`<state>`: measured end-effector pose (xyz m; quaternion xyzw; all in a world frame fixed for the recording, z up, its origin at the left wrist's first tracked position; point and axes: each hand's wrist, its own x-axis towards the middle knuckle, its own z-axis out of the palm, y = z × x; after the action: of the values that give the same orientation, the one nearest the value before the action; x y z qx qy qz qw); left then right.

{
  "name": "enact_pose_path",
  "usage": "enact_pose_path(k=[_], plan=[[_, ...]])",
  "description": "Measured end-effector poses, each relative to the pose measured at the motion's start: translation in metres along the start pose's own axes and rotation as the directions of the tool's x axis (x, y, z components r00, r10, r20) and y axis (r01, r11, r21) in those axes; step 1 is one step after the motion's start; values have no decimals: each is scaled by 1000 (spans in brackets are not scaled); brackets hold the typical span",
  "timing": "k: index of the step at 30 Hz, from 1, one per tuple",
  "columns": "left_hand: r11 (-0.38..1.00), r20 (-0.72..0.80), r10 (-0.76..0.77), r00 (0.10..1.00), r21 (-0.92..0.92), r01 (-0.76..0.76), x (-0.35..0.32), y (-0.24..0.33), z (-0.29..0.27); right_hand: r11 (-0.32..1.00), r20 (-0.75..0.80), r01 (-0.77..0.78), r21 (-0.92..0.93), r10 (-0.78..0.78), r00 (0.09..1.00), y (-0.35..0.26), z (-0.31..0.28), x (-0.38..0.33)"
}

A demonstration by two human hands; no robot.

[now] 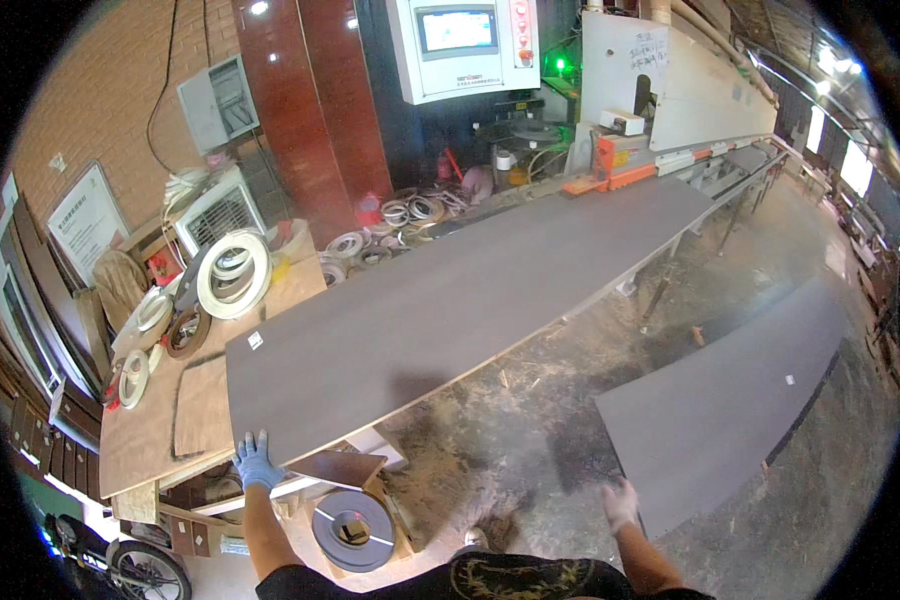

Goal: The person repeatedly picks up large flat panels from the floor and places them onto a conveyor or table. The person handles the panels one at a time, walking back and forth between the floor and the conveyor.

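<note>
A long dark grey panel (440, 300) lies flat, running from the near left toward the machine at the far right. My left hand (257, 463), in a blue-grey glove, rests on its near left corner with fingers spread. My right hand (620, 503), in a pale glove, hangs low at the right with nothing visible in it. Its fingers look loosely apart, slightly blurred. Close to it in the picture is the edge of a second grey panel (720, 400), low at the right; whether they touch I cannot tell.
A machine with a control screen (457, 31) and orange guard (625, 165) stands behind the panel. Edge-banding rolls (234, 273) sit on a plywood table (160, 440). A dark roll of banding (353, 531) lies near my feet. A motorbike (135, 570) stands at the lower left.
</note>
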<state>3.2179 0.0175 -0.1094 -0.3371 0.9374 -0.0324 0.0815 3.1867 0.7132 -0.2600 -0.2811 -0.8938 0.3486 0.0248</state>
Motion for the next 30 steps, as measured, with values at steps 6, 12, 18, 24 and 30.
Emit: enact_pose_path(k=[6, 12, 18, 24, 30], plan=[[987, -109, 159, 981, 47, -155, 0, 40, 4, 872, -267, -478, 109, 489, 830, 238, -68, -33], [980, -181, 197, 963, 1, -200, -5, 84, 10, 382, 401, -683, 622, 594, 698, 244, -62, -15], [973, -145, 219, 965, -40, -227, -1, 156, -2, 245, 273, -616, 749, 733, 624, 213, -10, 21], [966, -160, 248, 956, -34, -256, -1, 209, -8, 134, 356, -607, 784, 704, 615, 185, -15, 11], [949, -95, 312, 945, -10, -314, -5, 293, -28, 129, 381, -620, 774, 687, 619, 198, -22, 14]])
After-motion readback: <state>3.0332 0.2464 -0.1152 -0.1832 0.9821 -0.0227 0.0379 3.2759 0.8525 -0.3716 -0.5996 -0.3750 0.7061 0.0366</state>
